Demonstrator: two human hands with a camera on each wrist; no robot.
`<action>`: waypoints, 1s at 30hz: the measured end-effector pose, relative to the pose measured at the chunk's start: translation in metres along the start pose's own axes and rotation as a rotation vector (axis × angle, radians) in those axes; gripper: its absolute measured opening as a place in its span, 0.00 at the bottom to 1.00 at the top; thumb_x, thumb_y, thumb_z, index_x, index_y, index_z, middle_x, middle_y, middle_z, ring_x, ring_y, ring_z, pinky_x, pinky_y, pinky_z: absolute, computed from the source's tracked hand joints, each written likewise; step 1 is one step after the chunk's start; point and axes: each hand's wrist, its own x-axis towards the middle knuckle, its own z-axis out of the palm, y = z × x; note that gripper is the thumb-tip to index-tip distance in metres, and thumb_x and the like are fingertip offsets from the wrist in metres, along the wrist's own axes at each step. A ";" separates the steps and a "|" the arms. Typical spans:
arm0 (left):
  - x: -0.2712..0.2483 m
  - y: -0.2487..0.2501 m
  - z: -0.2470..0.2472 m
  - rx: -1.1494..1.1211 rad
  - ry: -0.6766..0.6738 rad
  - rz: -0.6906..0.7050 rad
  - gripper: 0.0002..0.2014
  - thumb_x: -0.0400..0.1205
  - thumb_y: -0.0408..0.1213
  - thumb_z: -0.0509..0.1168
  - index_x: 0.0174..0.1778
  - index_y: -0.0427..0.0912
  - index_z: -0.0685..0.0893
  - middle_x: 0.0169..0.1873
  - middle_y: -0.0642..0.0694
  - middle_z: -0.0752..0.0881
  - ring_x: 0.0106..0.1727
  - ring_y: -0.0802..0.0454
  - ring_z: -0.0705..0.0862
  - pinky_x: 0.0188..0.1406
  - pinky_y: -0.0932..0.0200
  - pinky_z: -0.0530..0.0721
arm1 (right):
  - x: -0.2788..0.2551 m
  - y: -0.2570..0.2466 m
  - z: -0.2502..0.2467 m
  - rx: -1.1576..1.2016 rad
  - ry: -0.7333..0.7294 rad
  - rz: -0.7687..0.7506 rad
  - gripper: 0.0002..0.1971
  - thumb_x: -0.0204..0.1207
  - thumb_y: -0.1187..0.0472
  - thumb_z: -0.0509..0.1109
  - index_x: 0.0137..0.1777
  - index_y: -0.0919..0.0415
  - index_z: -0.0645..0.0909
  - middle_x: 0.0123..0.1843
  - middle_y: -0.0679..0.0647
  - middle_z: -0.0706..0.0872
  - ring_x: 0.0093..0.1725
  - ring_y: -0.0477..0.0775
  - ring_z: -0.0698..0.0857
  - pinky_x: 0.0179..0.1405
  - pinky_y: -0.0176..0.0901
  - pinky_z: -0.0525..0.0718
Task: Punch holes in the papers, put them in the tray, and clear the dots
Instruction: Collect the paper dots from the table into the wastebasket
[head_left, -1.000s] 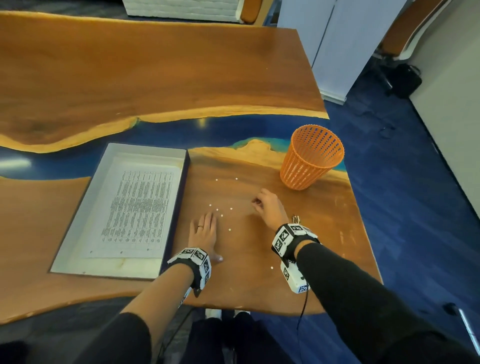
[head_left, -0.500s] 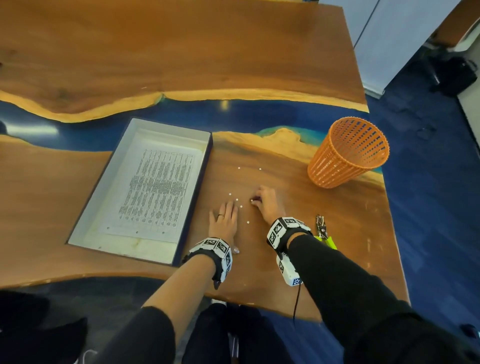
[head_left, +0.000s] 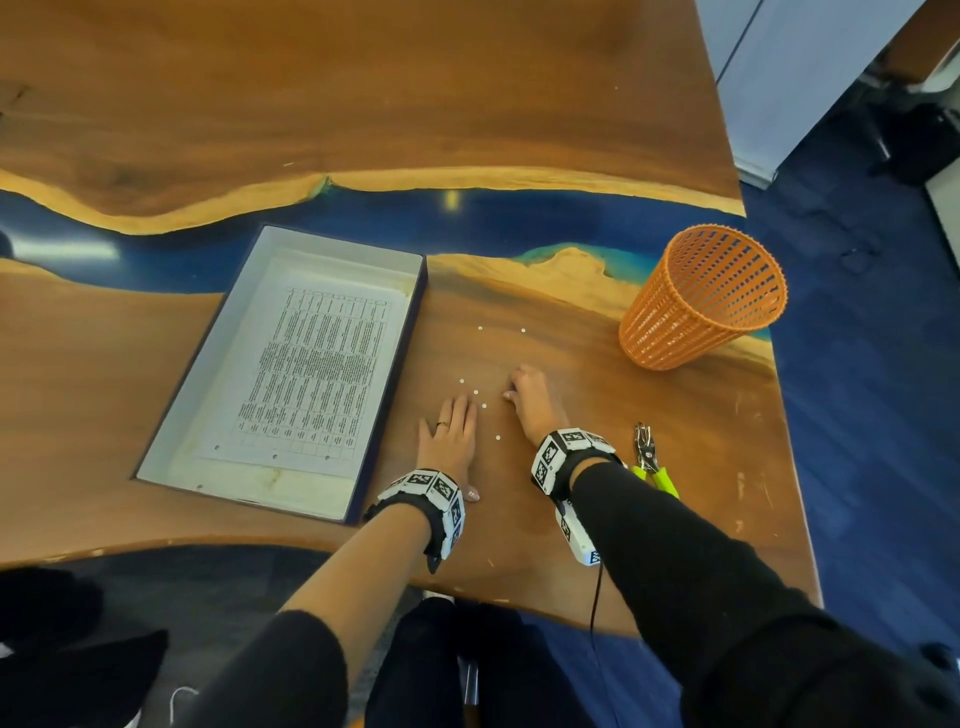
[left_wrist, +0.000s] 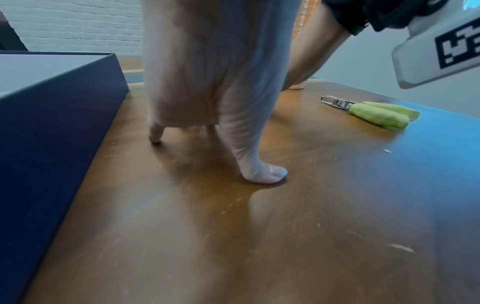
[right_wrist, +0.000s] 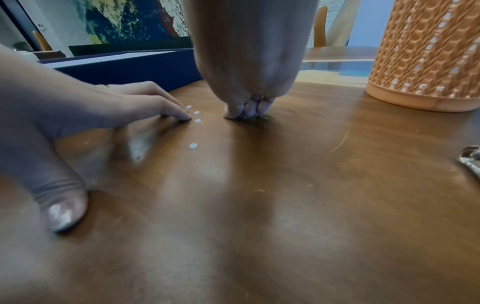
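Note:
Several white paper dots (head_left: 475, 392) lie scattered on the wooden table between my hands; the right wrist view shows them too (right_wrist: 193, 145). My left hand (head_left: 449, 439) lies flat on the table beside the tray, fingers straight, fingertips (right_wrist: 182, 117) close to the dots. My right hand (head_left: 530, 402) has its fingertips (right_wrist: 246, 109) bunched together and pressed on the table; whether a dot sits under them is hidden. The grey tray (head_left: 208, 353) holds a printed, punched paper (head_left: 317, 374). The green-handled hole punch (head_left: 649, 457) lies by my right wrist.
An orange mesh basket (head_left: 701, 301) stands upright at the right, near the table's edge. Two dots (head_left: 523, 329) lie farther out, toward the basket. The tray's dark blue wall (left_wrist: 52, 115) rises just left of my left hand. One stray dot (left_wrist: 388, 151) lies near the punch (left_wrist: 363, 111).
My right hand has slid left, closer to the left hand and the dots, fingers still bunched. The left hand stays flat. The head view has shifted.

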 end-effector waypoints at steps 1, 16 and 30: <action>0.000 0.000 0.000 0.000 0.002 0.000 0.66 0.64 0.56 0.79 0.83 0.36 0.38 0.84 0.43 0.42 0.86 0.45 0.45 0.80 0.39 0.60 | 0.000 0.000 0.000 -0.003 -0.004 0.000 0.07 0.79 0.67 0.65 0.45 0.72 0.80 0.51 0.64 0.81 0.49 0.66 0.82 0.48 0.55 0.80; 0.000 -0.002 0.003 0.005 0.020 0.006 0.66 0.65 0.56 0.79 0.84 0.36 0.38 0.84 0.43 0.43 0.86 0.46 0.45 0.80 0.40 0.61 | -0.009 0.013 0.004 0.236 0.065 0.017 0.05 0.77 0.70 0.65 0.47 0.71 0.82 0.50 0.65 0.82 0.50 0.64 0.81 0.52 0.55 0.80; 0.002 -0.001 0.001 -0.003 0.002 -0.007 0.67 0.64 0.56 0.79 0.83 0.36 0.38 0.84 0.43 0.44 0.86 0.46 0.45 0.79 0.38 0.61 | -0.005 0.015 -0.001 0.282 0.081 0.014 0.03 0.74 0.70 0.70 0.42 0.71 0.83 0.45 0.65 0.85 0.42 0.57 0.81 0.49 0.55 0.83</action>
